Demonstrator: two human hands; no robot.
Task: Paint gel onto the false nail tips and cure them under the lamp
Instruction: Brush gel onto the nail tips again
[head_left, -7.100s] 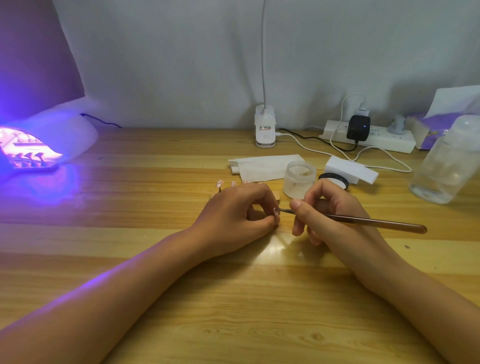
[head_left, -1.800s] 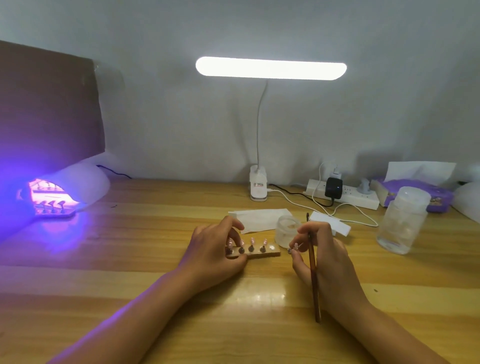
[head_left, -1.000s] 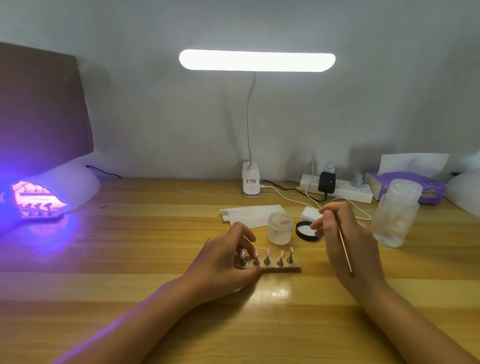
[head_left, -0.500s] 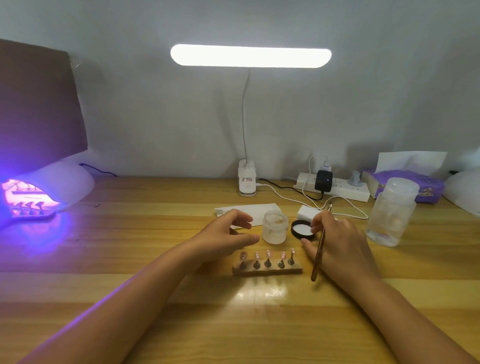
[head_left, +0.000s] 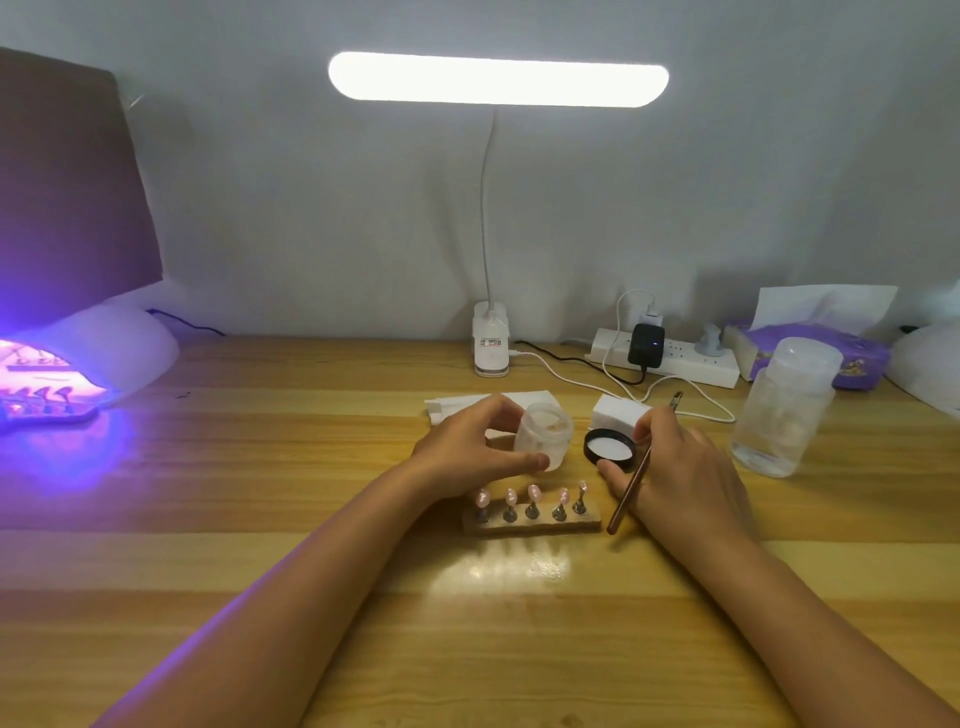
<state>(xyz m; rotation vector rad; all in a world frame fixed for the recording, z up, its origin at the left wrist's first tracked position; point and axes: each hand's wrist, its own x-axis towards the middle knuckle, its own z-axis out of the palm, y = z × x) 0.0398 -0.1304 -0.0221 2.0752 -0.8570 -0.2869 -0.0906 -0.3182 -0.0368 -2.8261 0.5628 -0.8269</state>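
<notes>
Five nail tips (head_left: 533, 491), one stand (head_left: 530, 526) — one jar (head_left: 545, 431), one lid (head_left: 609, 448), one brush (head_left: 629, 488), one cure lamp (head_left: 104, 348).

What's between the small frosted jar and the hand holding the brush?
A round black lid, white inside up, beside the jar; the head view shows it.

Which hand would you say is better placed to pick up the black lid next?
Right, probably: the right hand has fingers at the rim of the lid, though it also holds the brush. The left hand is busy gripping the jar.
</notes>
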